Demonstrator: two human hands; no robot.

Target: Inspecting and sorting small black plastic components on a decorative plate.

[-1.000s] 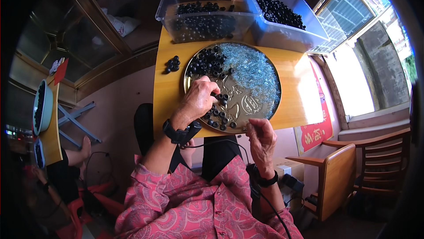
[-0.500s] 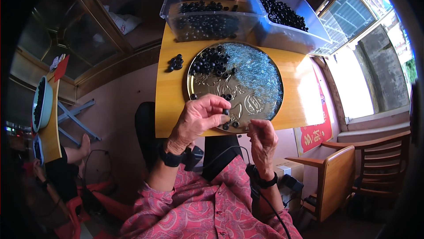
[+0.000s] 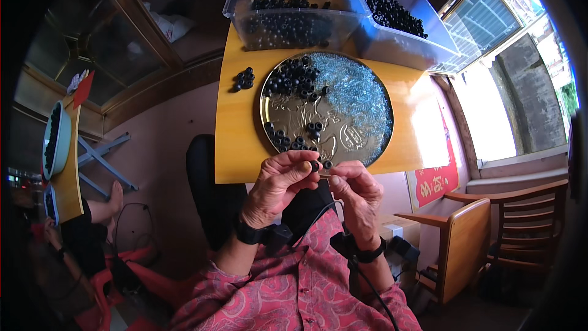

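Note:
My left hand (image 3: 277, 185) pinches a small black ring-shaped part (image 3: 315, 165) between thumb and fingertips, over the near edge of a round metal tray (image 3: 288, 110). Close beside it, my right hand (image 3: 358, 191) has thumb and forefinger pressed together; whatever lies between them is too small to make out. On the tray sit a heap of black ring-shaped parts (image 3: 293, 78) at the far left and a spread of tiny clear bluish pieces (image 3: 358, 95) on the right. Several more black parts (image 3: 280, 137) lie near my left hand.
Beyond the tray stand a clear plastic bin (image 3: 245, 12) and a second bin (image 3: 401, 46), both holding black parts. A small cluster of black parts (image 3: 244, 78) rests on the wooden table (image 3: 236, 141). At far left, another person's leg (image 3: 109, 205) shows beside a blue basin (image 3: 59, 141).
My hands have come together at the tray's near edge, the left moving nearer and the right inward. More black parts now show at the tray's left, where my left hand was.

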